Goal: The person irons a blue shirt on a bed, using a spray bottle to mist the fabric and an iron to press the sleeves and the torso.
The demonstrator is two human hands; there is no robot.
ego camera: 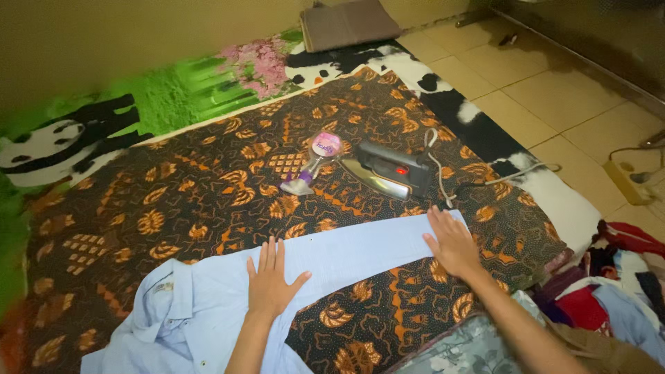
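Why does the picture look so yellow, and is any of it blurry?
Head view: warm, dim light tints the floor and wall yellow; the edges bend and smear, most at the green panda mat; the middle is sharper, with the iron, its soleplate shining, and both hands, left and right, flat on the blue shirt.

1. Shirt (pixel 208 305) spread flat on the patterned cloth (pixel 173 194), sleeve stretched out to the right.
2. Left hand (pixel 270 280) flat on the sleeve's near part, right hand (pixel 454 242) on its far end.
3. Iron (pixel 388 170) behind the sleeve, spray bottle (pixel 312 163) just left of it.
4. Heap of clothes (pixel 616 284) to the right, beside the cloth.
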